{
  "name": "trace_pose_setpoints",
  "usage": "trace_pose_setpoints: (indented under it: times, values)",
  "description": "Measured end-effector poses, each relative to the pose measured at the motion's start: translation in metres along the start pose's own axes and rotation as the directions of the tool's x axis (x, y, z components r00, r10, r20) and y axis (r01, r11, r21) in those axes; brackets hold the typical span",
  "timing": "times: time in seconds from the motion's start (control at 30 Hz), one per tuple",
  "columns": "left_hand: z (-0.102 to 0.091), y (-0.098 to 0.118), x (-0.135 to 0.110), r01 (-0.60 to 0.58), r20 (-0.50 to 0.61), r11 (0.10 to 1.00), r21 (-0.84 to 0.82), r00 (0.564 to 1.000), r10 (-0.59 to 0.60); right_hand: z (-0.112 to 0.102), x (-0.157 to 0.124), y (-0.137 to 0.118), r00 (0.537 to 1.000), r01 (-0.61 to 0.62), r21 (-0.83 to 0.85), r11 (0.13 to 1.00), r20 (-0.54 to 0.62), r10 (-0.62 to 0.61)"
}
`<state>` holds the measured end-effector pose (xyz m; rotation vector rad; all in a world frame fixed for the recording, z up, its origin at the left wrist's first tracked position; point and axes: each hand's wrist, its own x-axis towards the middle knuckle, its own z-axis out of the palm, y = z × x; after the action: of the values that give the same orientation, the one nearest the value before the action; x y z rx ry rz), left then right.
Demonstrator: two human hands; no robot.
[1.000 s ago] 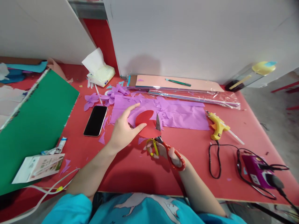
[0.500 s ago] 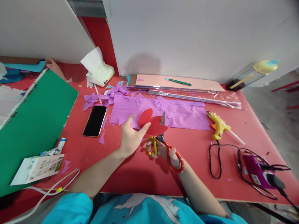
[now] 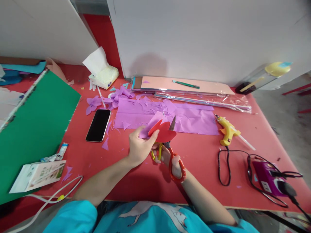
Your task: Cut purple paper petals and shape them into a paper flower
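My left hand (image 3: 141,147) pinches a red petal-shaped paper cutout (image 3: 164,132) together with a piece of purple paper (image 3: 155,120) behind it. Thumb in front, it grips them near their left side. In my right hand (image 3: 176,165) is a pair of scissors (image 3: 171,150) with one red and one yellow handle. Their blades are spread around the right part of the papers, one blade showing above the red edge. Beneath and beyond both hands lies a long purple sheet (image 3: 194,121), creased and strewn with scraps.
A black phone (image 3: 98,125) and purple paper petals (image 3: 93,104) lie left, near a tissue pack (image 3: 105,77). On the right are a yellow glue gun (image 3: 227,129), its cable and a purple power box (image 3: 268,178). A green board (image 3: 41,129) covers the left side.
The red cutout and purple paper have tilted and shifted slightly right in my left hand. My right hand has turned the scissors a little, with the handles moving left and down.
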<state>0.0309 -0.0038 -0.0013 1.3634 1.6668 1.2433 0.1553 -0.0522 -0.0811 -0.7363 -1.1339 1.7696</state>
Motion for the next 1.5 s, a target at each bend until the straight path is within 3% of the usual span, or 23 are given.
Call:
trace_pose_setpoints:
  times: [0.27,0.67,1.23,1.5]
  values:
    - [0.007,-0.011,-0.001,-0.112,-0.063,0.994,-0.012,0.992,0.111,0.007,0.0,0.015,0.993,0.057,0.101,0.993,-0.111,-0.046]
    - [0.014,-0.016,-0.002,-0.147,-0.062,0.984,-0.102,0.988,0.141,0.012,-0.001,0.023,0.981,0.045,0.098,0.994,-0.194,-0.026]
    - [0.019,-0.027,-0.004,-0.114,-0.007,0.985,-0.132,0.993,0.114,0.007,-0.003,0.022,0.985,-0.044,-0.048,0.998,-0.168,0.036]
    - [0.02,-0.027,-0.005,-0.031,0.008,0.983,-0.182,0.999,0.033,0.006,-0.005,0.026,0.985,-0.022,-0.024,0.999,-0.172,0.018]
